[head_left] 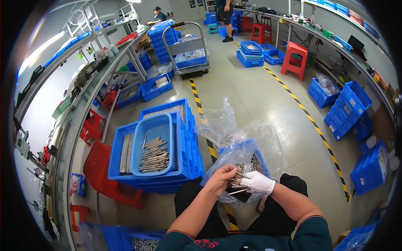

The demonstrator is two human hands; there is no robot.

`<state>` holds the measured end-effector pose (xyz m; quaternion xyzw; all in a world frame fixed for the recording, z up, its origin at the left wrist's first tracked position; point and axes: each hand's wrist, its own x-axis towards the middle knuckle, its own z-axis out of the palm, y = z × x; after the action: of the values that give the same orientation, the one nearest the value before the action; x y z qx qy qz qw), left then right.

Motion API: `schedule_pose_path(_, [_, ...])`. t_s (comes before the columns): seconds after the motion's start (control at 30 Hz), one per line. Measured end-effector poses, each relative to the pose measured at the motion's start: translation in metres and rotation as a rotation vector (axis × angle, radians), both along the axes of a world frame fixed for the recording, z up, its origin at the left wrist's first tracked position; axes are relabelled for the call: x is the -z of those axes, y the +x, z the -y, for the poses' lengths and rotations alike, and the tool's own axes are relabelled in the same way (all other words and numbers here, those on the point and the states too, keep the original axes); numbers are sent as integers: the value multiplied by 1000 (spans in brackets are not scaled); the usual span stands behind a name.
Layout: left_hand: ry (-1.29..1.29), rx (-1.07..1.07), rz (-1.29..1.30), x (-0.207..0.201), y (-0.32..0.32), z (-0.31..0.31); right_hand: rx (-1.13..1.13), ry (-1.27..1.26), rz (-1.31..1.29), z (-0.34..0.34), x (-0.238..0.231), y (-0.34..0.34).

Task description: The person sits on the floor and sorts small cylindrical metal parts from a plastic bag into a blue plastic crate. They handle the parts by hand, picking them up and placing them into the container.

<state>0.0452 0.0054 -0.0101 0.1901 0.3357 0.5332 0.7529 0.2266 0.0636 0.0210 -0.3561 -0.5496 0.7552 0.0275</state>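
Observation:
My right hand (258,183), in a white glove, is closed around a bunch of thin metal rods (238,191) that stick out toward the left. Bare, my left hand (221,180) meets it with fingers pinched at the rods' upper ends. Both hands are over a blue bin (260,151) lined with a clear plastic bag (274,144), where more metal rods (255,164) lie loose. To the left, a light blue tray (136,157) with a heap of similar rods (155,155) rests on stacked blue crates (144,183). Rows of rods (125,152) stand in the top crate.
A red stool (104,171) and a long workbench (86,104) flank the crates on the left. Ahead stands a platform trolley (190,54). Yellow-black tape (310,119) runs along the floor. More blue crates (347,108) are at right, and another person (224,14) stands far off.

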Motion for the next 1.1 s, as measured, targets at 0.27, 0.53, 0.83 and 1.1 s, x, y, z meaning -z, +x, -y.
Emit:
schedule_pose_path(0.27, [268,-196,-609,-17,12,3,19,-8,10,-5,-1,1])
schedule_pose_path(0.53, [237,-544,-762,-10,-11,-2,19,26,19,-6,-2,1])
schedule_pose_path(0.83, [46,-383,199,0,20,-10,-46,531,-6,-1,18,-9])
schedule_pose_path(1.1, [202,15,-264,4,20,-6,-300,307,-169,14,9,-11])
